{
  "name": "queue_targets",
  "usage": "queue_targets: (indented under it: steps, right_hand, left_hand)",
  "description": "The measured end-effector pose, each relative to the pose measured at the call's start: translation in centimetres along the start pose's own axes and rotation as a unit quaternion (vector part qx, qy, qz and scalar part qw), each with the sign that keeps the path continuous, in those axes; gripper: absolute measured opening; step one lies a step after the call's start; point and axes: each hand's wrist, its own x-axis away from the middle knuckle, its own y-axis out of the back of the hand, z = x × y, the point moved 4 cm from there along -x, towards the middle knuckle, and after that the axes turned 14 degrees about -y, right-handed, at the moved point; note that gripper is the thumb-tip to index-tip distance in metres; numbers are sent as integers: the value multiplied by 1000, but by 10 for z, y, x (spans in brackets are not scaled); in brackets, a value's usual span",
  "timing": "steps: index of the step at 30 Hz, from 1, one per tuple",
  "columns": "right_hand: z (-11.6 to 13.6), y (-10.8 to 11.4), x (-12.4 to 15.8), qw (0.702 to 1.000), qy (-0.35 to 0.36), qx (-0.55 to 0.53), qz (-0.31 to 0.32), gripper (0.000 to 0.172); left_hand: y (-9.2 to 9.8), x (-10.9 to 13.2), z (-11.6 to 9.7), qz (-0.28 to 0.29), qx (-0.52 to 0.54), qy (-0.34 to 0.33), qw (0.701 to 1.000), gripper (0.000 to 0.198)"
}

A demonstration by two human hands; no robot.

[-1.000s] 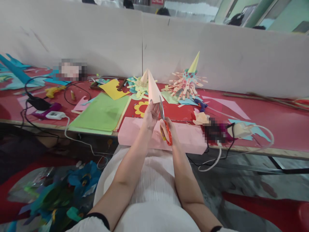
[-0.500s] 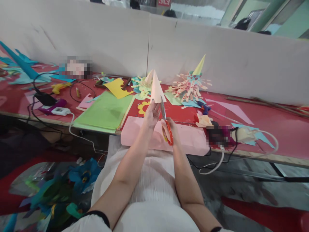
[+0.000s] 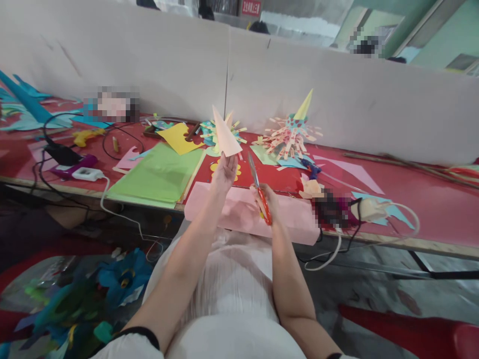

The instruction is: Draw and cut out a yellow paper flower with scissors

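A pale peach paper cone [image 3: 225, 135], tip up and leaning left, is held at its lower edge by my left hand [image 3: 225, 172]. My right hand [image 3: 267, 199] is closed around red-handled scissors [image 3: 265, 205], whose blades point up and away, apart from the cone. Below both hands, pink paper [image 3: 239, 205] lies along the table's front edge. Behind my left hand is a yellow flower cutout [image 3: 238, 172], partly covered. Beyond the cone stands a spiky green and yellow paper piece [image 3: 239, 130], partly hidden by it.
Green sheets [image 3: 157, 172] lie left on the red table [image 3: 430, 204]. At the back right stands a pink spiky paper piece [image 3: 287, 139] with a yellow cone. A blue glue gun [image 3: 312, 168], power strips and cables [image 3: 107, 192] lie around. A grey partition [image 3: 337, 94] runs behind.
My left hand and the cone have moved left, away from the scissors, and the cone now leans left. The scissor blades no longer touch or overlap the cone. The view has shifted slightly.
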Motion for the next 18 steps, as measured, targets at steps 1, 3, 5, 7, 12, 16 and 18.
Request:
queue_targets:
  steps: [1, 3, 5, 7, 12, 16, 18]
  right_hand:
    - [0, 7, -2, 1000, -2, -1, -15, 46]
    - [0, 22, -5, 999, -5, 7, -51, 46]
    - [0, 36, -9, 997, -1, 30, -76, 46]
    - [-1, 47, -14, 995, 1, 51, -88, 42]
    - [1, 65, -38, 971, 21, 175, -161, 47]
    - [10, 66, -59, 924, 10, 322, -209, 52]
    - [15, 65, -68, 905, -1, 365, -219, 51]
  left_hand:
    - [8, -4, 3, 8, -16, 17, 1000, 20]
    - [25, -10, 8, 7, -59, 34, 998, 15]
    - [38, -12, 11, 12, -79, 10, 997, 10]
    - [42, -10, 16, 67, -79, 18, 994, 7]
    - [38, -1, 21, 133, -82, 38, 987, 4]
    - [36, -1, 19, 135, -79, 38, 987, 6]
    - [37, -2, 19, 128, -84, 42, 987, 7]
